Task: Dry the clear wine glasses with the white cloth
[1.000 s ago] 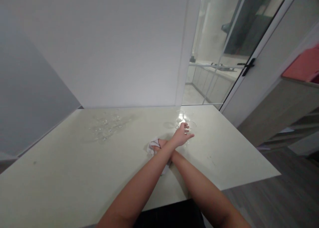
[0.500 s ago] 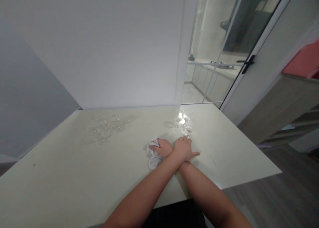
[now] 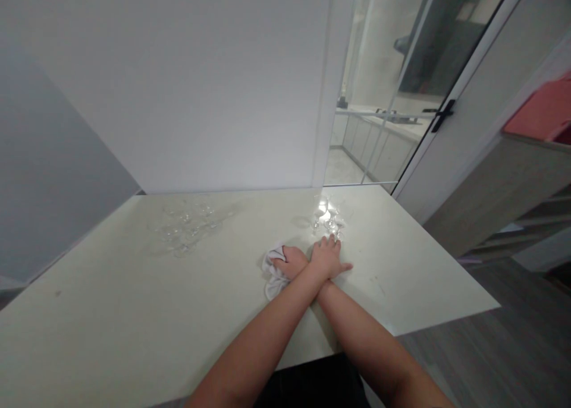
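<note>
My forearms cross over the pale table (image 3: pixel 134 313), the left one on top. My left hand (image 3: pixel 327 258) is open, palm down, its fingers spread and thumb stuck out to the right. Its fingertips are at the near edge of a group of small clear glasses (image 3: pixel 329 222); whether they touch one, I cannot tell. Under the left wrist, my right hand (image 3: pixel 292 262) is closed on a crumpled whitish cloth (image 3: pixel 273 274), which lies on the tabletop. Glare and transparency blur the outlines of the glasses.
Another cluster of clear glassware (image 3: pixel 185 229) stands at the table's back left. A white wall (image 3: pixel 232 87) rises along the back edge. To the right are a glass door with a black handle (image 3: pixel 443 115) and a shelf unit (image 3: pixel 499 188) carrying a pink object (image 3: pixel 539 110).
My left hand has shifted slightly forward and left, toward the glasses at the back right. The nearest glass seems a little farther back. My right hand keeps hold of the cloth.
</note>
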